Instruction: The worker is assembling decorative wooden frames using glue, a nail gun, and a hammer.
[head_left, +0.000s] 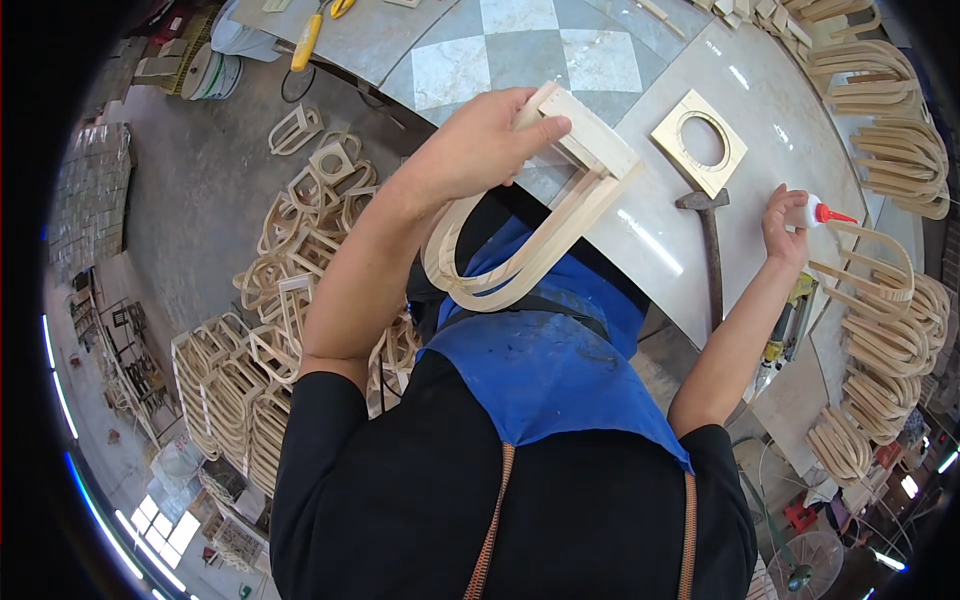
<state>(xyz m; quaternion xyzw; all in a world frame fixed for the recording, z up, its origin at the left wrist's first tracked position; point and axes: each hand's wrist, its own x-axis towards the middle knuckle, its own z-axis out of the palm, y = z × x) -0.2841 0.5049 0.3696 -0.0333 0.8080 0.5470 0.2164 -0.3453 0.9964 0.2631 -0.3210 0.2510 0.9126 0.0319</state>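
Note:
My left hand (490, 140) grips the straight block end of a pale U-shaped wooden frame (535, 255), thumb on top. The frame's curved end hangs toward my blue apron (560, 370). Over at the right, my right hand (785, 225) is closed around a white glue bottle (803, 213) with a red tip. Between my hands, on the table, lie a square wooden piece with a round hole (672, 135) and a hammer (710, 245), its head touching or very near the square's lower corner.
Stacks of bent wooden loops (885, 85) line the table's right edge. A stapler-like tool (790, 320) lies beside my right forearm. Many finished-looking frames (240, 390) are piled on the floor at left. A yellow-handled tool (307, 42) sits at the table's far left, near a white bucket (212, 75).

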